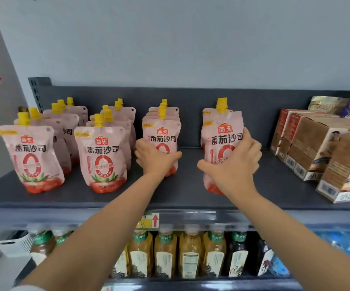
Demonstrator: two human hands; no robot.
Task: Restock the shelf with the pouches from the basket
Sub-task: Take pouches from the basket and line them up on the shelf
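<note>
On the dark grey shelf (191, 192) stand four rows of pink tomato-sauce pouches with yellow caps. The left hand (153, 156) wraps its fingers around the lower part of the front pouch of the third row (162, 133), which stands upright. The right hand (235, 162) clasps the front pouch of the fourth row (222, 131), fingers curled over its right edge. Just right of it lies bare shelf, then brown cartons (317, 148) crowd the right end. Two fuller pouch rows (100, 154) stand to the left. Drink bottles (188, 253) line the tier below.
</note>
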